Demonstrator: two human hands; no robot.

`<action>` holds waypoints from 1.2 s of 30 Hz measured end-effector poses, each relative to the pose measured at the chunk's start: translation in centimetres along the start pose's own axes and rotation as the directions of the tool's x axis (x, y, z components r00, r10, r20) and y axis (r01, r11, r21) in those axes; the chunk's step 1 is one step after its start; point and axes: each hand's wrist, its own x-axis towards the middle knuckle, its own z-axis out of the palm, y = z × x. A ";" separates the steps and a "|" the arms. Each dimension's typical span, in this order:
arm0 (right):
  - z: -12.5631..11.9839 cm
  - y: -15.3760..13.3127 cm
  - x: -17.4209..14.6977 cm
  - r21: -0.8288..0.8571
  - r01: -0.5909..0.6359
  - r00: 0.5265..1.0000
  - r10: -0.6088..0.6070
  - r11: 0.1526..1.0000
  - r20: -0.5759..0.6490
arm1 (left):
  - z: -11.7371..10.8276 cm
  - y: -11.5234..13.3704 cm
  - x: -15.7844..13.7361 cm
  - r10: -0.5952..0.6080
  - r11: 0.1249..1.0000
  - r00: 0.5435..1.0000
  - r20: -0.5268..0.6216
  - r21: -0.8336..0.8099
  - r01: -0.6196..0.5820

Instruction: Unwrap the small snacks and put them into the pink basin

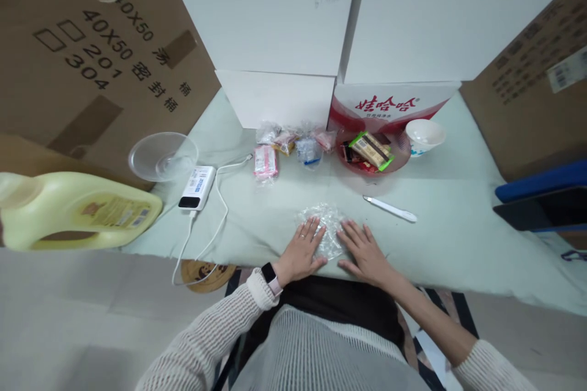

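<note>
A crinkled clear plastic bag (324,221) lies flat on the pale green cloth near the front edge. My left hand (302,252) rests palm down on its left side, fingers spread. Pressing flat on the bag's right side is my right hand (363,252), fingers also apart. Neither hand grips anything. A smartwatch sits on my left wrist. A white pen-like tool (391,209) lies just beyond my right hand.
Several small wrapped snacks (293,145) lie at the back, beside a red bowl (403,156) of packets and a white cup (424,134). A power bank (198,187) with cable, a clear bowl (162,156) and a yellow jug (73,211) sit left. Cardboard and white boxes ring the cloth.
</note>
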 end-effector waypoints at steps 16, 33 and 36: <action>-3.5 0.6 -1.0 0.352 0.030 0.996 0.000 0.936 -0.087 | -0.6 -0.2 -0.4 0.053 0.907 0.962 -0.268 -0.390 -0.159; 0.9 0.7 1.7 0.418 -0.313 0.853 0.446 0.853 -0.271 | 0.0 -1.2 2.3 -0.565 0.544 0.817 -0.112 -0.795 0.268; 1.1 0.6 2.1 0.371 -0.340 0.824 0.463 0.864 -0.325 | 0.3 -1.1 2.4 -0.620 0.474 0.776 -0.119 -0.845 0.248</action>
